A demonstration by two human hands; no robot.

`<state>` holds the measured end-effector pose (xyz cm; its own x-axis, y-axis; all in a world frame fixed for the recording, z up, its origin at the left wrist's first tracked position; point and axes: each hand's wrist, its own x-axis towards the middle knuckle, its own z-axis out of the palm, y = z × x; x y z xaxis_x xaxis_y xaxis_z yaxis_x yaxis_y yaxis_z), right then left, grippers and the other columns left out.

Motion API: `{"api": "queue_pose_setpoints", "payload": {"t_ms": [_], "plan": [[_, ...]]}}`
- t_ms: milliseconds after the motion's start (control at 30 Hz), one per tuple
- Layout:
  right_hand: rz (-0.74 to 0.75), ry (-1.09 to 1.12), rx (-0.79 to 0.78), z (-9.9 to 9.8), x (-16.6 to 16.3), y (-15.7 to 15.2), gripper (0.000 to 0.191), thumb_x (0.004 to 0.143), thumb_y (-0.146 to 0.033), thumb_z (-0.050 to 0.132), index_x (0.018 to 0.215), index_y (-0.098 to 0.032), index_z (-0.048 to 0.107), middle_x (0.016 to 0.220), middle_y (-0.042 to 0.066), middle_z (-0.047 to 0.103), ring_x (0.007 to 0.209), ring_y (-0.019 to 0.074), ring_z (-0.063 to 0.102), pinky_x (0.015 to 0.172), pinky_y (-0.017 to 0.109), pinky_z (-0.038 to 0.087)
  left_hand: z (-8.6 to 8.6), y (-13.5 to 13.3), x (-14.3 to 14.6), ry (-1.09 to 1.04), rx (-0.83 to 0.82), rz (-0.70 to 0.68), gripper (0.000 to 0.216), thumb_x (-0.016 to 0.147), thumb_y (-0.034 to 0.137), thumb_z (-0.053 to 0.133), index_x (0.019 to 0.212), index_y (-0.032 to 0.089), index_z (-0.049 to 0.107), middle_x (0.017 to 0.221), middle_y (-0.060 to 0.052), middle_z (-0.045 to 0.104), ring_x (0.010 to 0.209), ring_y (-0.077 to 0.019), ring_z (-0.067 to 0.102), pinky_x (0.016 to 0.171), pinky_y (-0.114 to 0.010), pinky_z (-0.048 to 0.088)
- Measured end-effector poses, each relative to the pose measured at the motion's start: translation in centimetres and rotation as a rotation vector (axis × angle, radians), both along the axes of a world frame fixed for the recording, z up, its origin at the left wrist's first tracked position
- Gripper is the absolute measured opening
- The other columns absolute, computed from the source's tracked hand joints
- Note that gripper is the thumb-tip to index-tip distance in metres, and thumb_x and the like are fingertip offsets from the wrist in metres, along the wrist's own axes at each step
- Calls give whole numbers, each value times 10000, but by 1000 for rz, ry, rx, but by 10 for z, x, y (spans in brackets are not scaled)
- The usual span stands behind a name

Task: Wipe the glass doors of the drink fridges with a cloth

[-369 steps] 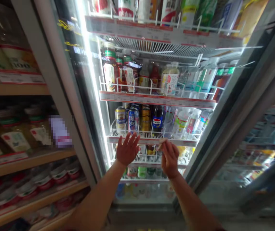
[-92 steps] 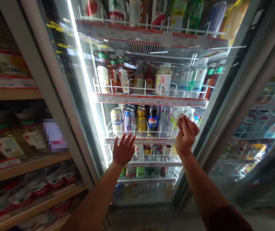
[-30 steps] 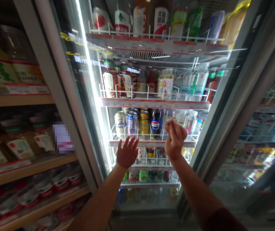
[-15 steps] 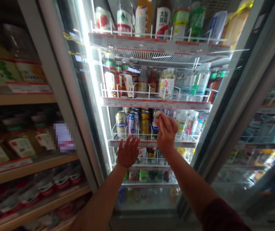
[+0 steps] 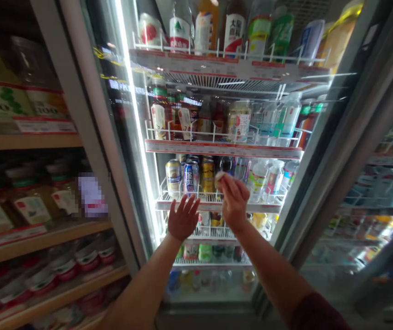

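Observation:
My left hand (image 5: 183,218) has its fingers spread, palm toward the glass door (image 5: 196,300) of a lit drinks cooler; it looks flat against the pane. Closed fingers of my right hand (image 5: 234,201) pinch a small pale wad (image 5: 219,178), perhaps a folded cloth or tissue, most of it hidden by the fingers. The wad appears at or very near the glass. Behind the hands show a white can (image 5: 173,178), a blue can (image 5: 191,178) and a gold can (image 5: 208,176) on a wire shelf.
Wire shelves with bottles (image 5: 234,30) fill the cooler above. To the left stands an open wooden shelf (image 5: 27,141) with juice bottles (image 5: 29,197). A metal door frame (image 5: 347,137) runs along the right, with another glass-fronted drinks section (image 5: 371,183) beyond it.
My right hand has moved slightly down and left with the pale wad, uncovering the dark round bottle top behind it. My left hand stays in nearly the same spot, still spread.

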<state>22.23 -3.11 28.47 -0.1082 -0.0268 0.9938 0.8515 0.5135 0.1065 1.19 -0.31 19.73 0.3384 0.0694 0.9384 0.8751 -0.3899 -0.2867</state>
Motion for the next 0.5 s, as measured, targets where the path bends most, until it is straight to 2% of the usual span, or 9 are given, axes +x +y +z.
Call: {"api": "queue_pose_setpoints", "payload": {"t_ms": [67, 100, 167, 233, 300, 367, 433, 500], "plan": [[50, -180, -115, -12, -7, -5, 641, 1014, -135, 517, 1603, -330, 360, 1375, 3, 702, 1254, 205, 569, 1073, 366, 428, 0, 0, 0, 1, -5, -8, 583, 1024, 275, 481, 1595, 216, 380, 1508, -104, 562, 1575, -220, 242, 1313, -480, 120], [62, -207, -144, -10, -7, -5, 644, 1014, -143, 521, 1603, -345, 357, 1383, -10, 699, 1256, 199, 573, 1081, 363, 423, 0, 0, 0, 0, -11, -13, 607, 1023, 277, 486, 1611, 219, 346, 1517, -101, 551, 1577, -215, 233, 1315, -476, 115], [50, -101, -111, 9, -1, -1, 654, 1012, -133, 523, 1597, -374, 360, 1407, -16, 681, 1282, 210, 557, 1103, 382, 417, 0, 1, 0, -5, -21, -21, 646, 1021, 282, 492, 1633, 232, 289, 1538, -94, 525, 1575, -213, 236, 1318, -476, 109], [19, 89, 9, 36, 8, 7, 652, 1018, -111, 495, 1590, -397, 368, 1434, -7, 655, 1301, 227, 534, 1115, 417, 421, -1, 1, 0, -9, -29, -23, 657, 1021, 283, 489, 1639, 252, 268, 1554, -87, 504, 1564, -221, 271, 1318, -479, 107], [-12, 206, 91, 52, 10, 13, 649, 1023, -93, 460, 1589, -397, 368, 1468, 6, 622, 1315, 241, 517, 1118, 444, 424, 0, 0, 0, -11, -34, -18, 652, 1022, 275, 487, 1638, 255, 275, 1555, -90, 502, 1553, -231, 301, 1317, -479, 106], [-31, 217, 87, 46, 2, 13, 644, 1023, -103, 465, 1602, -362, 354, 1480, 28, 612, 1331, 252, 505, 1122, 453, 418, 1, -1, 0, -7, -24, -18, 645, 1024, 272, 486, 1635, 242, 283, 1543, -97, 518, 1554, -231, 298, 1317, -475, 111], [-19, 103, 30, 22, -11, 6, 649, 1019, -130, 495, 1620, -312, 328, 1445, 43, 646, 1324, 248, 515, 1118, 427, 415, 3, -2, 1, -5, -6, -25, 646, 1024, 266, 487, 1635, 222, 282, 1528, -103, 535, 1566, -222, 265, 1316, -475, 118], [28, -101, -48, -2, -18, -2, 647, 1018, -154, 513, 1623, -284, 323, 1394, 29, 688, 1287, 224, 547, 1095, 384, 426, 4, -2, 1, -6, 4, -35, 643, 1028, 265, 478, 1635, 206, 277, 1515, -105, 551, 1580, -212, 220, 1316, -479, 117]]}}
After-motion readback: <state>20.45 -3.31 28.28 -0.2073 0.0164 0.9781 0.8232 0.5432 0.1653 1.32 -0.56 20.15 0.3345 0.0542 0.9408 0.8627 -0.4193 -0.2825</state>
